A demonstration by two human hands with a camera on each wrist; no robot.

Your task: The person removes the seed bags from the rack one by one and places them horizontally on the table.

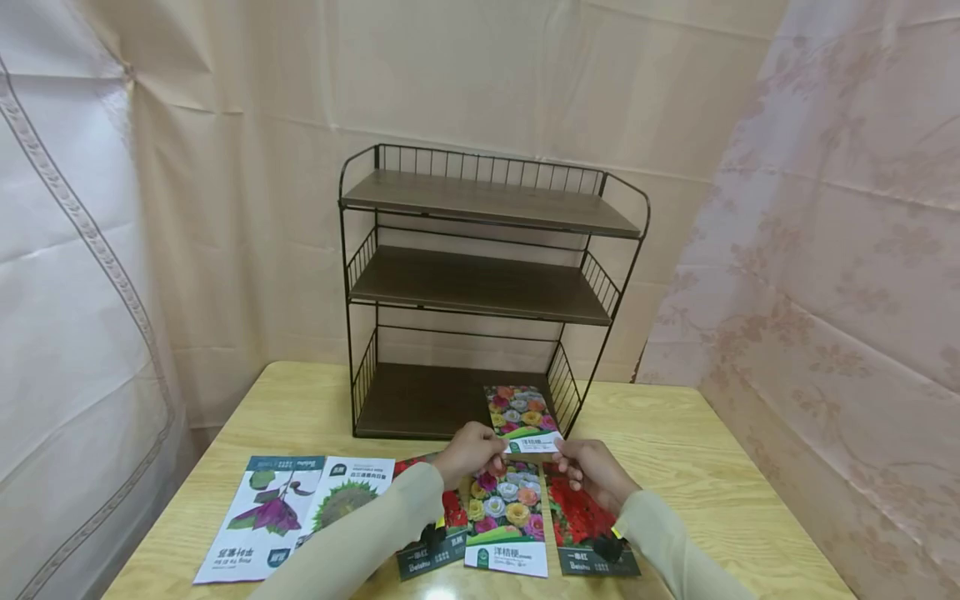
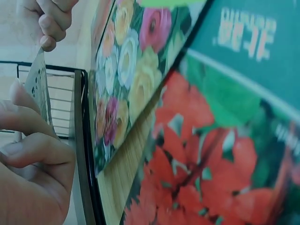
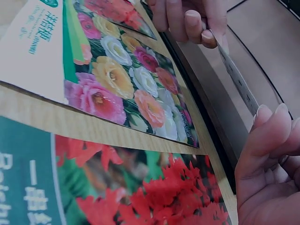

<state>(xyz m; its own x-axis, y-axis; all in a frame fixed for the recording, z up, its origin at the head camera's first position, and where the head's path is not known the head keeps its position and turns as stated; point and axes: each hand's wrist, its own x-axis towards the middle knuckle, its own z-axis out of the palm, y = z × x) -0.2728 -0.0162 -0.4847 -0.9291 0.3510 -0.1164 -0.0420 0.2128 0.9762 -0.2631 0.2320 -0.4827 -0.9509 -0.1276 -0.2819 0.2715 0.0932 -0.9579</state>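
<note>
Between both hands a seed packet (image 1: 522, 412) with a picture of mixed roses-like blooms is held level at the front of the rack's bottom shelf. My left hand (image 1: 471, 454) pinches its near left corner, and my right hand (image 1: 597, 473) pinches the near right corner. From the right wrist view the packet (image 3: 238, 79) appears nearly edge-on. Below it on the table lies a matching flower packet (image 1: 508, 521), flanked by a red-flower packet (image 1: 431, 542) on the left, partly covered by my left arm, and another red-flower packet (image 1: 588, 521) on the right.
A three-tier wire rack (image 1: 480, 283) with dark shelves stands at the table's back. Left on the table (image 1: 720, 467) lie a purple-flower packet (image 1: 266, 517) and a sunflower packet (image 1: 352, 492). Curtains (image 1: 247, 208) hang behind and at both sides.
</note>
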